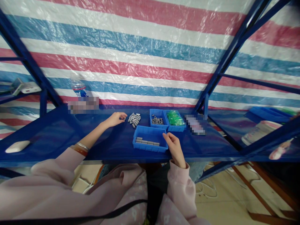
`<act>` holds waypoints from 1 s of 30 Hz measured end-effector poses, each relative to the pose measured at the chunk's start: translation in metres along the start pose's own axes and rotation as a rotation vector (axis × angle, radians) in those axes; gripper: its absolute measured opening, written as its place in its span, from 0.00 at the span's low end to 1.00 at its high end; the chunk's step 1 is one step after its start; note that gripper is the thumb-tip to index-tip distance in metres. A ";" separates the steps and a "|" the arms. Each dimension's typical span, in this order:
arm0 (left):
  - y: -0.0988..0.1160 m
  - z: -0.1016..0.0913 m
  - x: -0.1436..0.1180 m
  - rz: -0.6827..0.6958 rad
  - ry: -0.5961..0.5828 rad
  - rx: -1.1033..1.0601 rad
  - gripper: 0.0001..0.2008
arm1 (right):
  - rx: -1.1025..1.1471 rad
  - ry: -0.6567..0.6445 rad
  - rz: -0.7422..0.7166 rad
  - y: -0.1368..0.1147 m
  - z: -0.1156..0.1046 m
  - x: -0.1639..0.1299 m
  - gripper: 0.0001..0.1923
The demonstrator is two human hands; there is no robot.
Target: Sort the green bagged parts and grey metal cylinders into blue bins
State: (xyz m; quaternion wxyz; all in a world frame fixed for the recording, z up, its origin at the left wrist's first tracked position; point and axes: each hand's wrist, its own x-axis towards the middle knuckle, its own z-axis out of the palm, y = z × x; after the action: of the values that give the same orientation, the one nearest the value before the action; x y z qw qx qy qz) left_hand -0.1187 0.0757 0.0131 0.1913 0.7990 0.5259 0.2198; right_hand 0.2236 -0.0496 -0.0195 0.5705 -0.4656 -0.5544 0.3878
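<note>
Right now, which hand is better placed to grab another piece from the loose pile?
Left. The left hand already touches the pile of grey pieces, while the right hand sits at the near tray, farther away.

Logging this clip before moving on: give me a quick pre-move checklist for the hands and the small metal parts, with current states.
1. Left hand at the loose pile of metal parts: ok, fingertips at the pile's left edge.
2. Part gripped in left hand: cannot tell.
3. Right hand at the near blue tray: ok, at its right rim.
4. Row of parts inside the near tray: ok, lying in line.
5. Right hand holding anything: cannot tell.
</note>
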 end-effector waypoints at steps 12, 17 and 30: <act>0.006 0.007 0.000 -0.041 -0.015 0.244 0.10 | -0.001 -0.016 0.008 0.002 0.000 0.001 0.27; 0.023 0.002 -0.001 -0.025 0.050 0.158 0.08 | 0.011 -0.026 0.003 0.003 0.000 0.001 0.26; 0.171 0.034 -0.015 0.473 -0.275 -0.070 0.06 | 0.001 -0.023 0.007 -0.003 0.000 -0.001 0.26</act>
State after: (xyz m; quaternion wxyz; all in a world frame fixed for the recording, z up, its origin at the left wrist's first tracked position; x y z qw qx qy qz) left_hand 0.0239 -0.0047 0.0740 0.2316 0.9150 0.2858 0.1660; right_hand 0.2235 -0.0510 -0.0167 0.5630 -0.4630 -0.5588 0.3954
